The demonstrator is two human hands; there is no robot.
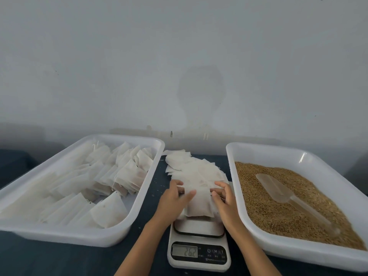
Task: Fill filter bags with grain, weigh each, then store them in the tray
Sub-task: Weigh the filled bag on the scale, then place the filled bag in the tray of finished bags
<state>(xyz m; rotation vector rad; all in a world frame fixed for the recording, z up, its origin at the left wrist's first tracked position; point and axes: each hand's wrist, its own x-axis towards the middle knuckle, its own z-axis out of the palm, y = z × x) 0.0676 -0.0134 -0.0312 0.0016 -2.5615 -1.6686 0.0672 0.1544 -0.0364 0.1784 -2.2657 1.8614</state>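
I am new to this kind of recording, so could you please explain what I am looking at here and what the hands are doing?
There is no machine here: a person works with bare hands, and the single picture comes from a camera worn on the head, looking forward and down.

On the dark table stands a small kitchen scale, its display lit. A filled filter bag lies on its platform. The left hand and the right hand touch the bag at its sides; whether the fingers pinch it I cannot tell.

Behind the scale lies a heap of empty bags. The white tray on the left holds finished bags. The white tray on the right holds brown grain with a clear plastic scoop lying in it.
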